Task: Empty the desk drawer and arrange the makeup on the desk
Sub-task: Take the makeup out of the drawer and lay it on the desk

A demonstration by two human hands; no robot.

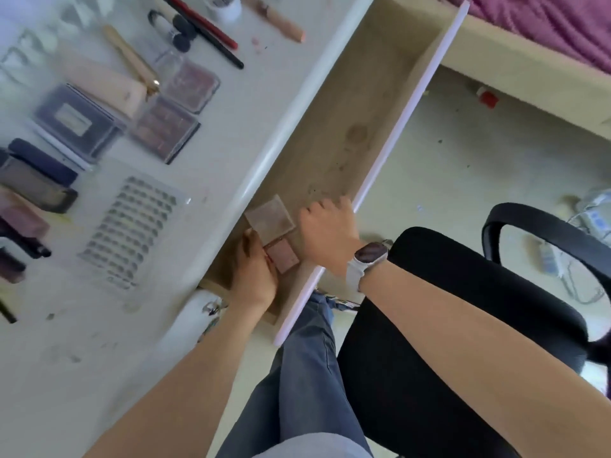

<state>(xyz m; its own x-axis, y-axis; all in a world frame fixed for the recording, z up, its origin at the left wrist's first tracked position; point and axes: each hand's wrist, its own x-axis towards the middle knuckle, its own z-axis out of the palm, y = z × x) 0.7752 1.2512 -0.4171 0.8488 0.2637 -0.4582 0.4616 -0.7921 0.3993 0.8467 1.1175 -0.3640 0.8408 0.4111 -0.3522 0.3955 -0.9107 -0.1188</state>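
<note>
Open drawer (360, 120), pulled out right of the white desk (211, 180). At its near end, two small pink compacts (276, 231); left hand (256, 269) curled around them. Right hand (327, 226), fingers bent, resting just beside; grip unclear. Palettes (178, 107), brushes (211, 34), lash tray (129, 229) laid out on desk.

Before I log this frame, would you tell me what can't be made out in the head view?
- Right hand: fingers curl away into the drawer; whether they hold anything is hidden.
- Left hand: its fingertips on the compacts are hidden by its own back.
- Drawer's near-left corner: covered by the hands and the desk edge.
- Desk items at the left edge: cut off and motion-blurred.
</note>
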